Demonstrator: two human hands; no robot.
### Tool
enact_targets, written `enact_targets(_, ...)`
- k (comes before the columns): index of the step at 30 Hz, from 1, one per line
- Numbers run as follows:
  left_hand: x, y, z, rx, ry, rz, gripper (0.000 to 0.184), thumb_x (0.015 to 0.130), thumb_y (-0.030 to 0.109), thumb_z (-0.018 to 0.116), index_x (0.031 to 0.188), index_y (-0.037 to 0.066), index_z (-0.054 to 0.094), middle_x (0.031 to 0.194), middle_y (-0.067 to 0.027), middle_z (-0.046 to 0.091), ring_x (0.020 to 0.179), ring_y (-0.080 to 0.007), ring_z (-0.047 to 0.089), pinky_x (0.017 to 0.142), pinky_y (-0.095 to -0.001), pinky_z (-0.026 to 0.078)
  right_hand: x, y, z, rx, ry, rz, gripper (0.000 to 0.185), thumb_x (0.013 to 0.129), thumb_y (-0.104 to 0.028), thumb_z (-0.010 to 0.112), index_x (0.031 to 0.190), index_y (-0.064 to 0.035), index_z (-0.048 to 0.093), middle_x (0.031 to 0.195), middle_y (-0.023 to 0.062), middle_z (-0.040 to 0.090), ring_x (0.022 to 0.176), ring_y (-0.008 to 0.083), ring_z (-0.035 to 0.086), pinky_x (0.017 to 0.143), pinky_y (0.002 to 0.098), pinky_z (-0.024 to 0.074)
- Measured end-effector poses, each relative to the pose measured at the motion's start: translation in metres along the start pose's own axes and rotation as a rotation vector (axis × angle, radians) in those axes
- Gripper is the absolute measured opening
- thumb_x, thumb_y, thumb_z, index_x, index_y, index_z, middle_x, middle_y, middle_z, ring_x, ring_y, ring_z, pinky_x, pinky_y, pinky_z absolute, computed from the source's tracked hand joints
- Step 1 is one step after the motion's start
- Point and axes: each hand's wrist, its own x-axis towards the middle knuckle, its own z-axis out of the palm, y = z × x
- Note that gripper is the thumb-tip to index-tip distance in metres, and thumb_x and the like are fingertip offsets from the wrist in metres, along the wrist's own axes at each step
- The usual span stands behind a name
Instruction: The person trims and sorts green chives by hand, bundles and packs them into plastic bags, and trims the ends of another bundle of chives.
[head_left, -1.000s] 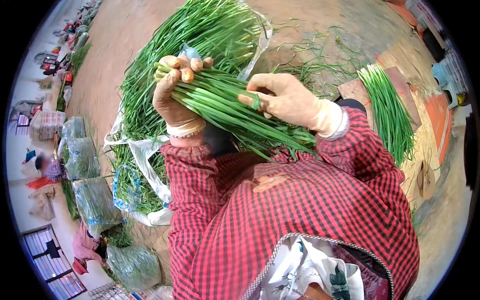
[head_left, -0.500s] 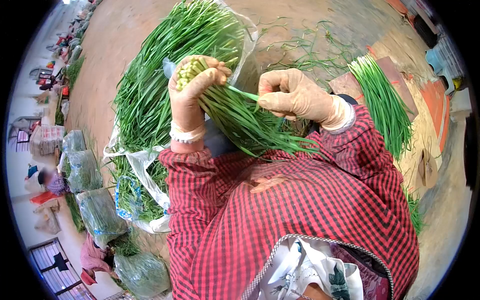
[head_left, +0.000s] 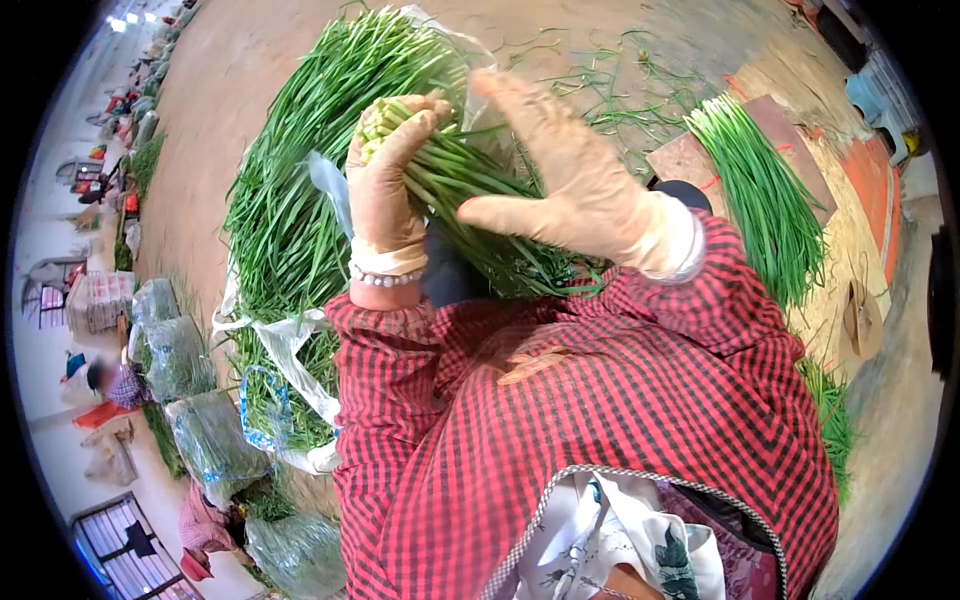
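My gloved left hand point(head_left: 390, 195) is closed around a bunch of garlic chives point(head_left: 465, 178), its pale cut ends up at the thumb and its green leaves trailing down to the right. Over those leaves, my gloved right hand point(head_left: 580, 185) is spread, thumb apart from the fingers and nothing held; whether it touches them I cannot tell. Behind the left hand lies a large heap of chives point(head_left: 290, 190) on a white plastic sheet point(head_left: 300, 350). To the right, another bundle of chives point(head_left: 755, 195) rests on a brown board point(head_left: 800, 160).
Loose chive leaves point(head_left: 640, 85) are scattered on the floor ahead. Plastic-wrapped bales of greens point(head_left: 215, 430) line the left side, with another person point(head_left: 205, 515) beside them. A blue stool point(head_left: 872, 105) stands at far right.
My right hand has let go of a pale stalk at the bunch and opened wide, moving left over the leaves. The left hand keeps its grip and has shifted slightly right.
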Motion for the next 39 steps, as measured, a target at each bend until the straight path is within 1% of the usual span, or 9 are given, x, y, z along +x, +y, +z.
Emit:
enact_targets(4,0.003,-0.007,0.037,-0.075,-0.106,0.012,0.035,0.084,0.017,0.065,0.115,0.004,0.056,0.114,-0.0080,0.059,0.105,-0.0192,0.056,0.089,-0.0339,0.046,-0.002,0.016,0.042,0.519,0.046,-0.051,0.110,0.069,-0.047,0.078,0.144,-0.0002,0.013,0.131,0.0228,0.044,0.129,0.0305,0.040,0.106,0.0377,0.0336)
enact_targets(6,0.005,-0.010,0.053,-0.283,-0.213,0.028,0.047,0.086,0.032,0.062,0.123,0.005,0.051,0.125,-0.0092,0.052,0.117,-0.0210,0.049,0.098,-0.0365,0.041,0.003,0.016,0.028,0.931,0.055,0.207,0.100,0.071,-0.017,0.082,0.147,-0.0130,0.019,0.140,0.0085,0.038,0.128,0.0229,0.038,0.105,0.0369,0.0354)
enact_targets(8,0.006,-0.018,0.069,-0.404,-0.270,0.046,0.069,0.089,0.052,0.051,0.133,0.000,0.038,0.137,-0.0143,0.042,0.124,-0.0279,0.043,0.106,-0.0405,0.034,0.008,0.025,0.015,0.913,0.180,0.307,0.085,0.069,-0.023,0.084,0.138,-0.0078,0.036,0.123,0.0061,0.054,0.114,0.0183,0.051,0.096,0.0309,0.0425)
enact_targets(11,0.005,-0.036,0.075,-0.440,-0.277,-0.046,0.066,0.090,0.044,0.055,0.134,-0.001,0.037,0.137,-0.0151,0.041,0.130,-0.0272,0.037,0.108,-0.0398,0.032,0.003,0.040,0.000,0.905,0.358,0.400,0.041,0.076,-0.010,0.075,0.113,-0.0047,0.058,0.101,0.0026,0.064,0.092,0.0131,0.060,0.082,0.0274,0.0485)
enact_targets(15,0.004,-0.067,0.052,0.149,-0.330,0.033,0.078,0.078,0.016,0.075,0.140,-0.001,0.030,0.141,-0.0168,0.036,0.130,-0.0257,0.036,0.106,-0.0367,0.033,-0.020,0.085,-0.016,0.974,0.307,0.618,0.038,0.080,-0.009,0.068,0.117,-0.0036,0.058,0.092,0.0042,0.066,0.081,0.0146,0.065,0.075,0.0274,0.0524)
enact_targets(24,-0.027,-0.162,-0.089,0.567,-0.460,-0.664,0.029,0.087,0.010,0.060,0.115,0.002,0.061,0.101,-0.0020,0.064,0.091,-0.0094,0.057,0.082,-0.0242,0.045,-0.058,0.114,-0.082,1.357,0.549,0.504,0.044,0.083,-0.016,0.060,0.123,0.0003,0.049,0.111,0.0124,0.059,0.092,0.0202,0.060,0.082,0.0339,0.0529)
enact_targets(32,-0.007,-0.087,-0.032,0.419,-0.166,-0.203,0.037,0.083,-0.001,0.056,0.120,0.003,0.059,0.104,-0.0041,0.064,0.089,-0.0111,0.057,0.086,-0.0244,0.044,-0.065,0.097,-0.064,1.395,0.506,0.520,0.047,0.081,-0.018,0.064,0.121,0.0014,0.050,0.098,0.0106,0.060,0.084,0.0212,0.061,0.079,0.0344,0.0529)
enact_targets(37,-0.003,-0.094,0.004,0.707,-0.592,0.258,0.045,0.087,0.002,0.059,0.131,0.009,0.051,0.110,-0.0031,0.061,0.084,-0.0074,0.053,0.075,-0.0227,0.046,-0.051,0.066,-0.045,1.424,0.360,0.517,0.051,0.083,-0.021,0.063,0.125,0.0030,0.047,0.096,0.0078,0.058,0.083,0.0190,0.057,0.077,0.0324,0.0498)
enact_targets(39,-0.003,-0.103,0.008,0.668,-0.708,0.051,0.037,0.087,0.006,0.061,0.125,0.007,0.057,0.106,-0.0052,0.063,0.086,-0.0107,0.056,0.077,-0.0260,0.046,-0.051,0.064,-0.045,1.413,0.336,0.547,0.053,0.083,-0.021,0.063,0.126,0.0037,0.046,0.097,0.0084,0.058,0.084,0.0193,0.058,0.078,0.0325,0.0499)
